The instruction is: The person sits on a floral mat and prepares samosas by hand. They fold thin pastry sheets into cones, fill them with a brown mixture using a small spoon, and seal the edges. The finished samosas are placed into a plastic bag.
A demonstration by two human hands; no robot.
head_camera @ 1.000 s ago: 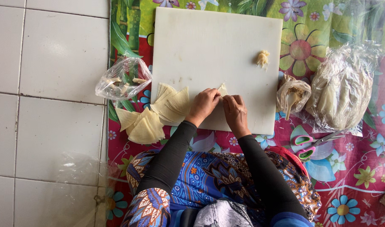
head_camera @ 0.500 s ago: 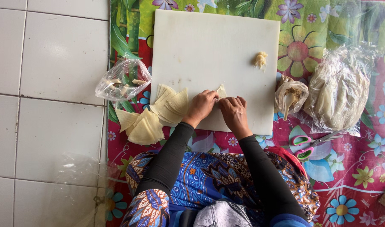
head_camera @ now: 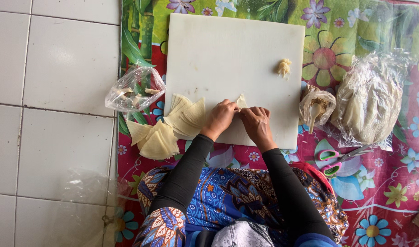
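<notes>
Because the wrapper (head_camera: 241,101) pinched between the left hand (head_camera: 221,118) and right hand (head_camera: 256,124) looks thin, limp and tearable, its edges seem the place to grip. It lies on one white board (head_camera: 227,59), just beyond both hands. One filling lump (head_camera: 284,67) sits farther off; folded triangles (head_camera: 173,126), too overlapped to count, lie beside the left hand.

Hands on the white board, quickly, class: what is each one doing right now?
Left hand: closed, fingers pinching the small pale wrapper piece.
Right hand: closed, fingertips on the same wrapper piece from the other side.
</notes>
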